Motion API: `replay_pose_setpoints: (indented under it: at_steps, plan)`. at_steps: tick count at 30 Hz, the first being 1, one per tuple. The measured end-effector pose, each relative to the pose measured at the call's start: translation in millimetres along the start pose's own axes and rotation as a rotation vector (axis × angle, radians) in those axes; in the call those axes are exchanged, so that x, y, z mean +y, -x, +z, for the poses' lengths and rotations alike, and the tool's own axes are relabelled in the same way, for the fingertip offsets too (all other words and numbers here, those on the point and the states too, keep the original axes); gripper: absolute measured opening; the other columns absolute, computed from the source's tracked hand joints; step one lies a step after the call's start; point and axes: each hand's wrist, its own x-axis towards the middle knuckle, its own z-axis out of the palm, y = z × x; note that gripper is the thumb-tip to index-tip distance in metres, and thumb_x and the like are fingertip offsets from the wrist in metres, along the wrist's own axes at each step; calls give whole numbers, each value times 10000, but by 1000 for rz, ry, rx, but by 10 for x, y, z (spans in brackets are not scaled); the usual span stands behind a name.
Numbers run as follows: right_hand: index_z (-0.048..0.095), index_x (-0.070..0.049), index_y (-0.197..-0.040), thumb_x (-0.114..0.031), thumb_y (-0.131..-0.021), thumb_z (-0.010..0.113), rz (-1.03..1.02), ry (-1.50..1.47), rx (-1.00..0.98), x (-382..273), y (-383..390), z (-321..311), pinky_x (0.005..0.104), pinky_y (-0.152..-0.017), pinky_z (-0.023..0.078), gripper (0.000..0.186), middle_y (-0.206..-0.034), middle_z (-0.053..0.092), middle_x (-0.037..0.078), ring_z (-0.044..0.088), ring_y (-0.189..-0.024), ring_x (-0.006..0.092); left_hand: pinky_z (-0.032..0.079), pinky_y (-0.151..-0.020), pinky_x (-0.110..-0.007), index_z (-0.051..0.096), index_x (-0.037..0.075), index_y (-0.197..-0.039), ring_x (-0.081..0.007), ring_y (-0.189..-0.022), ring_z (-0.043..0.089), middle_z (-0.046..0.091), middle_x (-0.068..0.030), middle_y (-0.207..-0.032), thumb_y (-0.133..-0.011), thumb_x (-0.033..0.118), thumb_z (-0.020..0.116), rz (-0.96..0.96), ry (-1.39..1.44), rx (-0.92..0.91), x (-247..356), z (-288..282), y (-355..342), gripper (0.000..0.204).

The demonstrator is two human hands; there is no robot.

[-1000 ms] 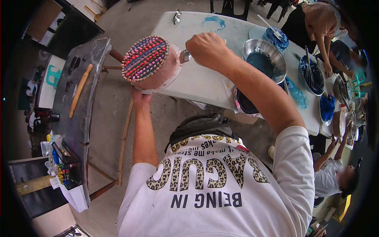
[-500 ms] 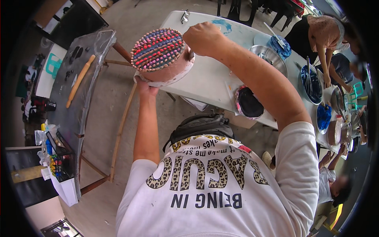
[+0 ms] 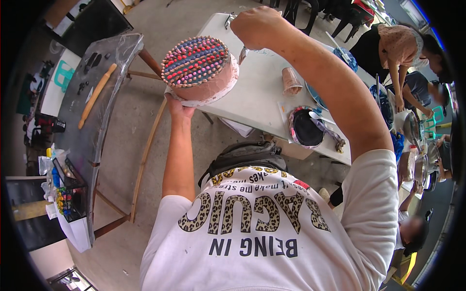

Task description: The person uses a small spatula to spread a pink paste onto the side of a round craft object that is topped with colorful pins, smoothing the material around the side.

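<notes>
A round cake (image 3: pixel 194 65) has pale brown sides and a top covered in rows of piped blue, red, pink and brown dots. It rests on a white cake board (image 3: pixel 213 99), which my left hand (image 3: pixel 179 107) grips from beneath at the near edge. My right hand (image 3: pixel 256 26) is closed in a fist, up and to the right of the cake and apart from it. Below the fist sticks out the end of a small silvery tool (image 3: pixel 243 54); its handle is hidden in my fingers, so its kind is unclear.
On the white table (image 3: pixel 257 87) are a clear plastic cup (image 3: pixel 290 81) with brown smears and a dark round tray (image 3: pixel 307 127) with a white spoon. At left, a rolling pin (image 3: pixel 97 96) lies on a plastic-covered table. Other people (image 3: pixel 398 53) work among bowls at right.
My right hand has moved up and away from the cake's side, taking the silvery tool with it. The plastic cup and spoon now show from behind my arm. The cake stays put.
</notes>
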Motion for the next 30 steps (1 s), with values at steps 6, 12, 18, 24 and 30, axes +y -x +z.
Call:
replay_pose_setpoints:
  at_steps: [6, 12, 18, 24, 30]
  plan:
    - [731, -82, -941, -40, -751, 673, -41, -51, -37, -180, -19, 173, 379, -737, 547, 203, -994, 710, 99, 683, -960, 280, 384, -1054, -563, 427, 74, -1382, -348, -1297, 440, 452, -159, -1408, -1004, 408, 247, 15, 4, 12, -23, 34, -23, 535]
    - [737, -108, -976, -92, -773, 657, -60, -12, -11, -271, -207, 211, 447, -680, 545, 218, -1016, 709, 93, 684, -957, 286, 364, -1068, -565, 361, 99, -1434, -352, -1336, 392, 395, -151, -1456, -1006, 459, 172, 15, -37, -2, -28, -11, -59, 590]
    - [744, -112, -947, -62, -746, 681, -39, 50, -4, -332, -222, -6, 382, -730, 554, 216, -986, 715, 92, 688, -948, 275, 320, -1093, -565, 263, 131, -1490, -358, -1386, 313, 305, -142, -1516, -984, 547, 54, 8, -75, -16, -57, -68, -66, 687]
    - [738, -88, -974, -190, -827, 605, 7, -17, 117, -122, -188, -63, 402, -808, 531, 223, -1050, 705, 122, 675, -999, 290, 299, -1099, -580, 227, 142, -1504, -357, -1399, 288, 270, -137, -1534, -966, 602, 41, -8, -88, 15, -79, -156, -110, 731]
    - [743, -101, -953, -52, -733, 688, -6, 76, 31, -122, -113, 140, 372, -754, 553, 232, -998, 713, 100, 685, -955, 273, 311, -1101, -569, 220, 169, -1505, -345, -1407, 271, 242, -110, -1545, -969, 616, 68, -20, -63, -57, -93, -269, -183, 714]
